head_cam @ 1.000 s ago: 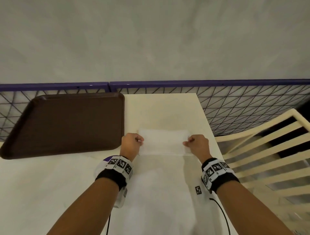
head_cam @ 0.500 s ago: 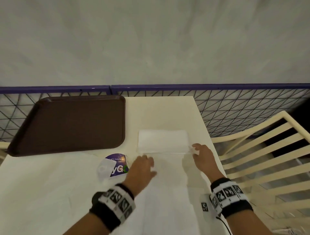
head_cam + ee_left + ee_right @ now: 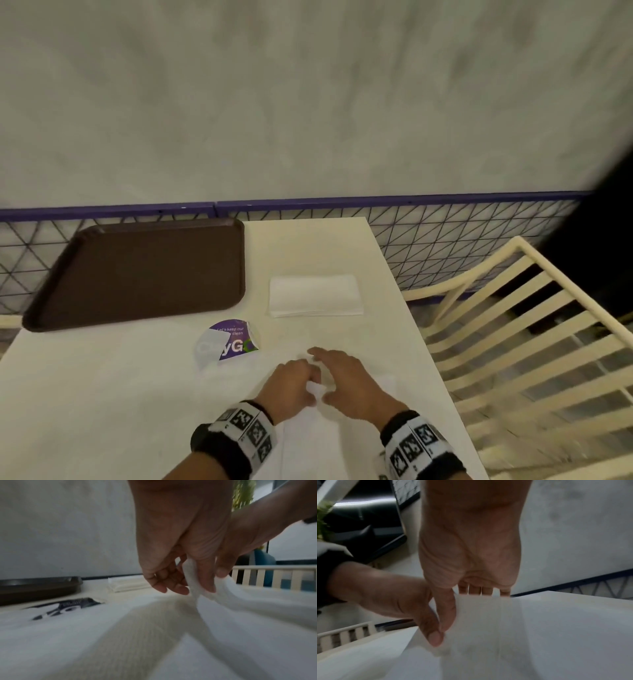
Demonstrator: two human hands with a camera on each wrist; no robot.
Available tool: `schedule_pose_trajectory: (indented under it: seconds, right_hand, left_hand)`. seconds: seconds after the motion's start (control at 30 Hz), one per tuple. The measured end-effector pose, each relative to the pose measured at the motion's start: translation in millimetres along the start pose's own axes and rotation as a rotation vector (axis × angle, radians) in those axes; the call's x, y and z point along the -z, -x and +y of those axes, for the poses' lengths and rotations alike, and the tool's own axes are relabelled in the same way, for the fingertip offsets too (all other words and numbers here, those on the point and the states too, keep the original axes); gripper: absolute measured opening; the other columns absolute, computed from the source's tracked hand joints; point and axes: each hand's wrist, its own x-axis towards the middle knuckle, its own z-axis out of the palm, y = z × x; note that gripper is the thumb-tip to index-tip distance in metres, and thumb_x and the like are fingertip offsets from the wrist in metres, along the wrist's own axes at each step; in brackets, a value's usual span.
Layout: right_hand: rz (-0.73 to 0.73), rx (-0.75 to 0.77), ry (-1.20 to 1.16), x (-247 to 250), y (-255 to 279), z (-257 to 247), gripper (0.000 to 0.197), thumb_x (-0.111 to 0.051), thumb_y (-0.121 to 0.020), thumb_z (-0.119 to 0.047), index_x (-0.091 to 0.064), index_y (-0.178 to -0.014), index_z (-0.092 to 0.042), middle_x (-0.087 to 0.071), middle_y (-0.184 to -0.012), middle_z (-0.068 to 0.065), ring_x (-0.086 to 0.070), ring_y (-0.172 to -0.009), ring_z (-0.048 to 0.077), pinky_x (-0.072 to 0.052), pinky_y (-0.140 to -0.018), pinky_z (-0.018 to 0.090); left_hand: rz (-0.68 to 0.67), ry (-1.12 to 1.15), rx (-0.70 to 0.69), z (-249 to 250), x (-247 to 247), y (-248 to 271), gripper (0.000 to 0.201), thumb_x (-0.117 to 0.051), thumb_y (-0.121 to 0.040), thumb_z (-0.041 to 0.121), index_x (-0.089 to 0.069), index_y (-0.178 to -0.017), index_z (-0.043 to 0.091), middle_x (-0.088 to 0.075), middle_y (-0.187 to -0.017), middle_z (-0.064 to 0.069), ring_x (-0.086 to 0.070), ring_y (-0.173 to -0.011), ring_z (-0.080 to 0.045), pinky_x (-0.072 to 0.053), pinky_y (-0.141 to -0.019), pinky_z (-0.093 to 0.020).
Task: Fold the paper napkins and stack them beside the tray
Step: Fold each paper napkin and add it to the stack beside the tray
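Here the left hand [image 3: 293, 387] pinches a soft, flimsy napkin [image 3: 202, 588] at its raised edge while the right hand [image 3: 346, 380] also pinches it; best held gently by corners.

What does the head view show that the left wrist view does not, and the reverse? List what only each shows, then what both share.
Only the head view: both wristbands, the wire fence behind the table, and the sticker's purple colour.

Only the left wrist view: the left hand pinching a raised fold of the napkin between thumb and fingers, and a green plant behind.

Both: the brown tray, the folded napkin stack beside it, the slatted chair, and both hands together on the unfolded napkin.
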Motion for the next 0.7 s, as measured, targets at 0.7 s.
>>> schedule_pose_trajectory:
  seconds: [0.7]
  right_hand:
    - [0.429,0.016,-0.837,17,37,-82,0.011,-0.068,-0.081,-0.015,-0.065,-0.089,-0.022,-0.069,-0.089,-0.005,-0.066,-0.082,0.007,-0.052,-0.076,0.025]
  left_hand:
    - [0.780,0.610,0.098,-71,76,164,0.032,-0.075,-0.074,0.010,-0.050,-0.054,0.011,-0.054,-0.051,0.005,-0.044,-0.051,-0.003,-0.033,-0.051,-0.016]
